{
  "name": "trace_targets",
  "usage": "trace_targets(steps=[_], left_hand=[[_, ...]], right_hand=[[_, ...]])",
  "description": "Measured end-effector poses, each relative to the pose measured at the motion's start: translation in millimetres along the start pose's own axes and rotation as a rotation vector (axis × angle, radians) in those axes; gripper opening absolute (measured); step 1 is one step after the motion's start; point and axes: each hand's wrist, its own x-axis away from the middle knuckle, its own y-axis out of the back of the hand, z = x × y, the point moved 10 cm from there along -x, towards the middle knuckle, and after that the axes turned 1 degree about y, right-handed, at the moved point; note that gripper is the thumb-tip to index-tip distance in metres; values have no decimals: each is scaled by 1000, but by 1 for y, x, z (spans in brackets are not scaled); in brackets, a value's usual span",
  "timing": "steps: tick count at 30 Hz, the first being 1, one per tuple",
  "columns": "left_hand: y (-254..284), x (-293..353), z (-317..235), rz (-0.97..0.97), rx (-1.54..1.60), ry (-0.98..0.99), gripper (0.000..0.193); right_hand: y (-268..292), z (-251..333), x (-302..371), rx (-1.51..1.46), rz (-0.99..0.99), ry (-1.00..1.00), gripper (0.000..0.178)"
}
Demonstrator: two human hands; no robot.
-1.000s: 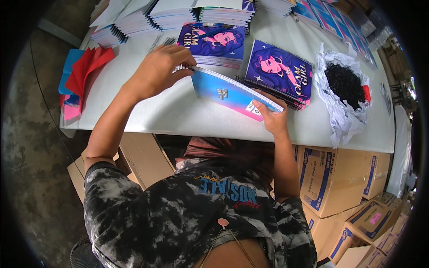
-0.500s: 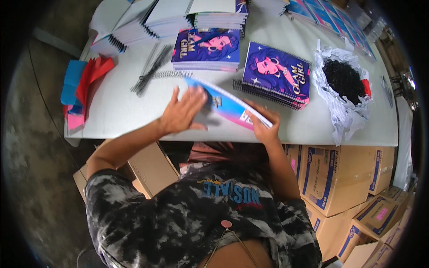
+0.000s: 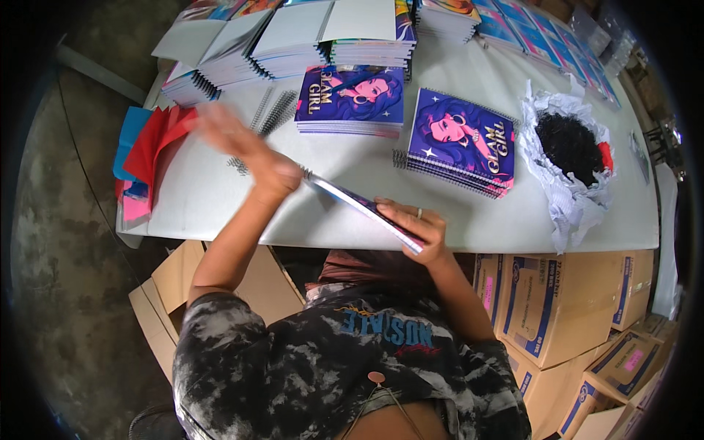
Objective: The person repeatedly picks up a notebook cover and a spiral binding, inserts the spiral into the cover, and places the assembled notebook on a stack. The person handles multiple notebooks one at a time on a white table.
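Observation:
Tilted on its edge above the near part of the table, a thin notebook (image 3: 355, 201) shows mainly its white page edge. My right hand (image 3: 419, 226) grips its right end, fingers over the far cover. My left hand (image 3: 253, 154), blurred by motion, has its fingers stretched out to the upper left, its heel beside a dark spiral coil (image 3: 306, 174) at the notebook's left end. Loose spiral coils (image 3: 279, 110) lie beyond that hand. Farther back sits a stack of purple-covered notebooks (image 3: 350, 99); to its right is a stack of spiral-bound notebooks (image 3: 462, 139).
Crumpled white paper (image 3: 546, 194) cradles a tangled black heap (image 3: 569, 144) at right. Red and blue sheets (image 3: 150, 150) lie at the left edge. Piles of notebooks (image 3: 293, 40) line the back of the white table (image 3: 242, 220). Cardboard boxes (image 3: 565, 301) stand below, right.
My left hand has swung up and left, away from the notebook's blue cover. The notebook has turned more on edge and sits lower, still in my right hand.

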Motion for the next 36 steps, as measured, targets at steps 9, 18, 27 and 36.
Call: trace_targets(steps=[9, 18, 27, 36], left_hand=[[-8, -5, -31, 60, 10, -161, 105], [-32, 20, -61, 245, 142, -252, 114], [-16, 10, -58, 10, 236, -338, 101], [-41, 96, -67, 339, 71, -476, 99]], right_hand=[[-3, 3, 3, 22, -49, -1, 32], [-4, 7, 6, 67, -23, 43, 34], [-6, 7, 2, 14, -14, 6, 36], [-8, 3, 4, 41, -60, -31, 35]])
